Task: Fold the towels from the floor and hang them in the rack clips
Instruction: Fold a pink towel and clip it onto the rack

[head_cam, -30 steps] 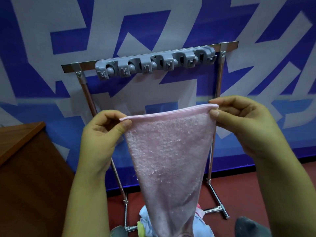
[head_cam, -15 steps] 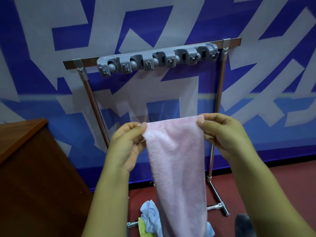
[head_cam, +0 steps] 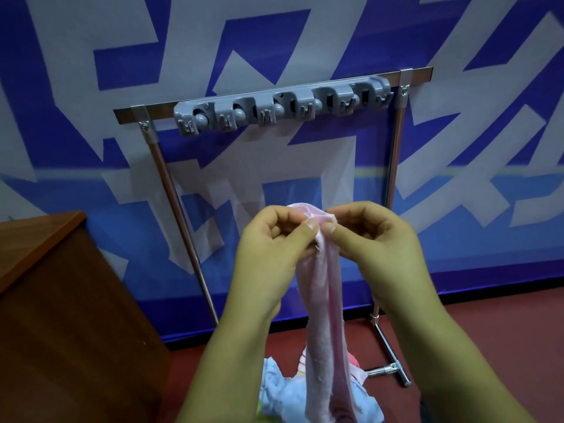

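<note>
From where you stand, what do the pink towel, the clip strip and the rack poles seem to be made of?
Pink towel: soft fuzzy cloth, likely terry or microfibre, since it droops limply.
Clip strip: matte grey moulded plastic, by its rounded, dull look.
Rack poles: shiny metal, probably steel, given the bright highlights.

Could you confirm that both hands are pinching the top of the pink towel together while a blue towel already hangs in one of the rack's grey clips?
Not quite. The head view shows every clip empty; the blue towel lies on the floor. Both hands do pinch the pink towel.
</note>
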### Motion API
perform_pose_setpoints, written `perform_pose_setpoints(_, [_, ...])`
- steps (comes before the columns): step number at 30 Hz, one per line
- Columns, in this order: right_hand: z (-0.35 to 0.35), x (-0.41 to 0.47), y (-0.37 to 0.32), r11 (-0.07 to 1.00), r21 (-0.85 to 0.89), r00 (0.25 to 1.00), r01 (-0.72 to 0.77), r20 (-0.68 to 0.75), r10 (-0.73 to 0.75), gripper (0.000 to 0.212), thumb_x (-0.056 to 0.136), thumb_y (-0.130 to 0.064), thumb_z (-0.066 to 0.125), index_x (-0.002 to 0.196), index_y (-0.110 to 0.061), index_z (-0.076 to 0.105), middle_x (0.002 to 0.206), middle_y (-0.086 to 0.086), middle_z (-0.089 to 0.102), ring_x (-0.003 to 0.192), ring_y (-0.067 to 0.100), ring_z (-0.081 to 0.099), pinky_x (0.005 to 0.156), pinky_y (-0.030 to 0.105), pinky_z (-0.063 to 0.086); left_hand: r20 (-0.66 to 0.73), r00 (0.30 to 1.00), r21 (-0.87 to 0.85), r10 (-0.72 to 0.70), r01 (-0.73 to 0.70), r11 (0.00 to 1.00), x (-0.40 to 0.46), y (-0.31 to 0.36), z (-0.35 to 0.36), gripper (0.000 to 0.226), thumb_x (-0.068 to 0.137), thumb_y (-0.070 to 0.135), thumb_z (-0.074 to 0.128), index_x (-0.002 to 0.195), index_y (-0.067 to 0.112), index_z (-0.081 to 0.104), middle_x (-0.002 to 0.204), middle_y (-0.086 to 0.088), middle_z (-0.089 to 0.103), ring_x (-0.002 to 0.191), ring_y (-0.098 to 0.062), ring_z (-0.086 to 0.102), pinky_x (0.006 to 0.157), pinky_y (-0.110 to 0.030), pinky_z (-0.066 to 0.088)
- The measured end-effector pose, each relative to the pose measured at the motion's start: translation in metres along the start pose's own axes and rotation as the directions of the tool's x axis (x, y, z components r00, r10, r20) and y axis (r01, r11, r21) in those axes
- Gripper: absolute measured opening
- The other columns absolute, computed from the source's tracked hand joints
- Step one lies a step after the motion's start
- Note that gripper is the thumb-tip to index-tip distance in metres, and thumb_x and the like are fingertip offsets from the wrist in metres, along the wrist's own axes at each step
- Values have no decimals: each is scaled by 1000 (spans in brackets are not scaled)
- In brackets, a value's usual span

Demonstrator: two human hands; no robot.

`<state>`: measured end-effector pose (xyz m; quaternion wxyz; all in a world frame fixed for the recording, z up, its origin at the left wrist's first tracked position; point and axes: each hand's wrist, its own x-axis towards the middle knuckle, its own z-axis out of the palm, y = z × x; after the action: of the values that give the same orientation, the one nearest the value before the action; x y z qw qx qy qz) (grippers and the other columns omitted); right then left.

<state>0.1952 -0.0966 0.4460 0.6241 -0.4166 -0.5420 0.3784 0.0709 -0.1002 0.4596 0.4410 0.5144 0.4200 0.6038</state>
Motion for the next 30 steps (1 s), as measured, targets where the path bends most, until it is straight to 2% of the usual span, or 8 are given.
perform_pose_setpoints(4, [-3, -2, -2, 1000, -13, 1000, 9, 30, -9, 13, 77, -8, 72, 82, -20, 72, 80, 0, 73, 80, 15, 70, 78, 36, 58, 47, 998, 15, 28, -29, 999, -5, 5, 1, 3, 82, 1, 64, 86, 0, 63, 81, -4, 74, 80, -16, 72, 70, -25, 58])
perform_pose_setpoints(11, [-7, -4, -7, 1000, -3, 998, 18, 68, -18, 14, 73, -12, 75, 83, -22, 74, 82, -3, 75, 82, 12, 71, 76, 27, 57, 99, 994, 21, 44, -47, 999, -10, 9, -4, 5, 84, 3, 62, 88, 0, 64, 84, -5, 74, 82, -16, 72, 70, -25, 58])
perform_pose_setpoints(15, [-5, -8, -8, 997, -26, 997, 69, 27, -68, 17, 73, -14, 75, 80, -30, 72, 79, -10, 74, 78, 3, 69, 70, 16, 54, 89, 994, 25, 63, -66, 998, -12, 11, -4, 7, 84, 1, 61, 88, 3, 67, 84, -5, 74, 82, -17, 72, 69, -24, 58])
perform_pose_setpoints(19, [-1, -12, -7, 988, -91, 992, 122, -19, -125, 15, 75, -15, 74, 84, -27, 72, 83, -11, 71, 77, -4, 64, 65, 6, 47, 88, 993, 41, 85, -89, 995, -13, 11, -7, 18, 86, -6, 56, 86, 7, 69, 86, -4, 75, 82, -15, 72, 70, -20, 56])
perform_pose_setpoints(23, [5, -14, -4, 977, -142, 987, 157, 1, -159, 24, 72, -11, 76, 93, -23, 71, 89, -8, 68, 80, -3, 64, 66, 6, 48, 93, 991, 80, 94, -102, 992, -14, 11, -10, 25, 88, -10, 51, 88, 7, 70, 88, -4, 75, 86, -14, 72, 74, -23, 57])
perform_pose_setpoints(25, [4, -12, -3, 976, -154, 988, 154, -2, -156, 23, 73, -10, 76, 91, -24, 71, 87, -8, 68, 78, -3, 64, 66, 7, 49, 117, 989, 69, 89, -97, 993, -14, 11, -11, 26, 88, -11, 49, 90, 5, 70, 91, -5, 74, 89, -15, 71, 77, -24, 57])
perform_pose_setpoints(30, [-5, -8, -5, 994, -63, 996, 84, 39, -82, 20, 74, -9, 74, 87, -24, 72, 81, -5, 74, 79, 3, 68, 67, 12, 51, 222, 971, 78, 92, -112, 991, -14, 13, -18, 27, 89, -8, 49, 91, 9, 70, 93, -1, 75, 90, -14, 71, 74, -21, 56])
